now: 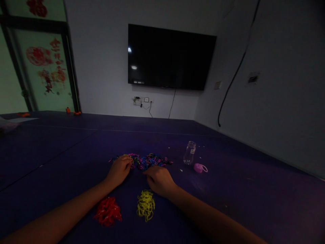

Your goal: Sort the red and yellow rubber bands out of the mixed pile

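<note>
A mixed pile of small rubber bands (149, 162), mostly blue, pink and black with a little yellow, lies on the dark purple surface. At its left side is my left hand (120, 169), its fingers bent and closed at the bands; whatever they grip is too small to make out. My right hand (159, 179) rests at the pile's near edge with curled fingers, and what is between them is hidden. Nearer to me, a heap of red rubber bands (108, 211) lies beside my left forearm. A looser heap of yellow rubber bands (146, 205) sits below my right hand.
Right of the pile stands a clear bottle (189, 154) without its cap. A pink cap with a loop (198, 168) lies close by, among small white scraps. Orange objects (77, 113) lie at the far left edge. A dark television (170, 57) hangs on the wall.
</note>
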`<act>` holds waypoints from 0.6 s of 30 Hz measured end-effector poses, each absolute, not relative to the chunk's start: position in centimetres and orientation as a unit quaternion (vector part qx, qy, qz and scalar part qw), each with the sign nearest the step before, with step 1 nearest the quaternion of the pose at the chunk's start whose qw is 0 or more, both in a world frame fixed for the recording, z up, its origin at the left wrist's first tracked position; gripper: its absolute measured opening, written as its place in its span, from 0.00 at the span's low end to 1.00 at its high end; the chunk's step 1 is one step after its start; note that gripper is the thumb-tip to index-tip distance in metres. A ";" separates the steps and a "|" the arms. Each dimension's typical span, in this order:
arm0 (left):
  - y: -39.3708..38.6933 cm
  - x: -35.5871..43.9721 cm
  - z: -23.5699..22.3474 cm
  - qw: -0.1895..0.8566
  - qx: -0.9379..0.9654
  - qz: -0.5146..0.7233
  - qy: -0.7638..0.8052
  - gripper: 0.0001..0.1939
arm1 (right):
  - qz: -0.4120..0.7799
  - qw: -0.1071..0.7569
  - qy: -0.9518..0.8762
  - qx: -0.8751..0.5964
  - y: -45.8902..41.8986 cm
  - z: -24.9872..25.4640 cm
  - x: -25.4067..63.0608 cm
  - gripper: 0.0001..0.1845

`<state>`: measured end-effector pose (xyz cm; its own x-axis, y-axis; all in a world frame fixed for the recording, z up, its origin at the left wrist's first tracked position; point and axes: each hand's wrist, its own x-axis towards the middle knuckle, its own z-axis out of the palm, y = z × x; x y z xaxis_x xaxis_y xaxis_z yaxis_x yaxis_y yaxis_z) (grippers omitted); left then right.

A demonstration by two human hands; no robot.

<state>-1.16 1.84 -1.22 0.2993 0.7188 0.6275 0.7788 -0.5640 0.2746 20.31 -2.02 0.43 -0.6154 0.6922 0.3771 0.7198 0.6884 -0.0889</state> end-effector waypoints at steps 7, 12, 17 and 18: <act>1.4 -0.8 -0.5 0.041 -0.831 -0.322 -0.451 0.11 | -0.038 0.192 -0.899 -0.393 -1.9 0.2 20.3 0.17; 1.2 -0.6 -0.4 0.045 -0.840 -0.323 -0.434 0.11 | -0.039 0.200 -0.896 -0.393 -1.8 0.2 20.3 0.17; 1.2 -0.6 -0.5 0.043 -0.850 -0.327 -0.410 0.10 | -0.034 0.202 -0.898 -0.390 -1.9 0.3 20.3 0.17; 1.2 -0.6 -0.5 0.043 -0.852 -0.326 -0.406 0.09 | -0.035 0.202 -0.897 -0.391 -1.9 0.3 20.3 0.17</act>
<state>-0.60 1.24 -0.53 0.4571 0.6647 0.5910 0.7204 -0.6664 0.1923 20.35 -1.93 0.31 -0.6124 0.6876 0.3901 0.7157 0.6918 -0.0958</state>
